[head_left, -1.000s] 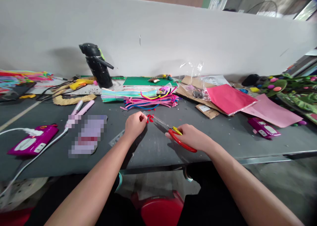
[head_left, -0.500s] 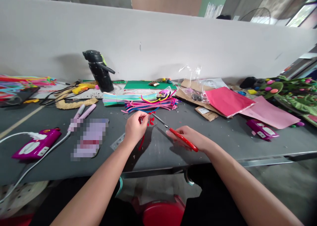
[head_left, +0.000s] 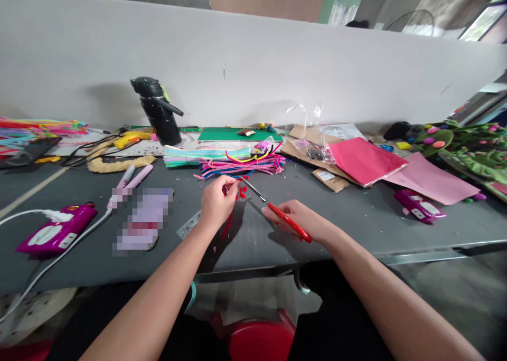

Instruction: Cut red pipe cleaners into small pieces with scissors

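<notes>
My left hand (head_left: pixel 216 202) is closed in a pinch on a red pipe cleaner (head_left: pixel 227 225) that hangs down below my fingers over the grey table (head_left: pixel 356 213). My right hand (head_left: pixel 303 221) grips red-handled scissors (head_left: pixel 277 213), blades pointing up-left toward my left fingertips. Small red cut pieces (head_left: pixel 241 192) lie on the table just right of my left hand. A pile of coloured pipe cleaners (head_left: pixel 241 163) lies right behind both hands.
A black flask (head_left: pixel 160 110) stands at the back wall. Red and pink paper sheets (head_left: pixel 368 160) lie at the right, with purple devices (head_left: pixel 420 207) (head_left: pixel 55 231) at both sides. A metal ruler (head_left: pixel 188 225) lies left of my left wrist. A white cable (head_left: pixel 47 260) crosses the left.
The scissors' blades have swung up toward my left fingertips. My left hand has lifted slightly, so the red pipe cleaner now shows hanging below it.
</notes>
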The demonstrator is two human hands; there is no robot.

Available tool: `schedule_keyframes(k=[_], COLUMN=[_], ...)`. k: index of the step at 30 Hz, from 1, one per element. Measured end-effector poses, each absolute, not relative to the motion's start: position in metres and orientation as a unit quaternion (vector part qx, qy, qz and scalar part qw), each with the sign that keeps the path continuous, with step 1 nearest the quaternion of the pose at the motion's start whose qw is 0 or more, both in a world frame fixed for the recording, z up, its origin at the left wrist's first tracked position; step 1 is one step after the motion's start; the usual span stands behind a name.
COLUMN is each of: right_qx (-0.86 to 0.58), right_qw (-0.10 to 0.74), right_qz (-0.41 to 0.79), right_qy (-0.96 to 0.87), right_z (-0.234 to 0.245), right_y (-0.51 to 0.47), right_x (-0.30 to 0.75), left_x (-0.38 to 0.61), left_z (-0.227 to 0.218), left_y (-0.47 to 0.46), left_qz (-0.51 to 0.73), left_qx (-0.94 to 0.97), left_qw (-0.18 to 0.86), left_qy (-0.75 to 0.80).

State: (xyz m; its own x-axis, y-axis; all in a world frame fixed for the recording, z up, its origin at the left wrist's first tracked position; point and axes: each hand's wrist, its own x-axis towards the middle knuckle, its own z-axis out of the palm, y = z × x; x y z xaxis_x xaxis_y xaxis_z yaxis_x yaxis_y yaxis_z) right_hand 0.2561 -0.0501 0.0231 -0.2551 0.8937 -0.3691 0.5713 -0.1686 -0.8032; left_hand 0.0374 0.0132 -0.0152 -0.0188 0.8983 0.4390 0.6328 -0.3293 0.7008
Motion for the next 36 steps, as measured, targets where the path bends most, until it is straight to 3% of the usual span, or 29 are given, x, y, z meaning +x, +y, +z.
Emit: schedule_keyframes(k=[36], right_qx=[-0.604], right_qw=[0.146], right_qz=[0.408], right_qy=[-0.669], right_z=[0.013], right_y=[-0.050], right_x=[0.258], left_x=[0.038], left_z=[-0.014], left_y=[0.011], left_qz=[0.429], left_qx=[0.694], left_qw=[0.153], left_qy=[0.557])
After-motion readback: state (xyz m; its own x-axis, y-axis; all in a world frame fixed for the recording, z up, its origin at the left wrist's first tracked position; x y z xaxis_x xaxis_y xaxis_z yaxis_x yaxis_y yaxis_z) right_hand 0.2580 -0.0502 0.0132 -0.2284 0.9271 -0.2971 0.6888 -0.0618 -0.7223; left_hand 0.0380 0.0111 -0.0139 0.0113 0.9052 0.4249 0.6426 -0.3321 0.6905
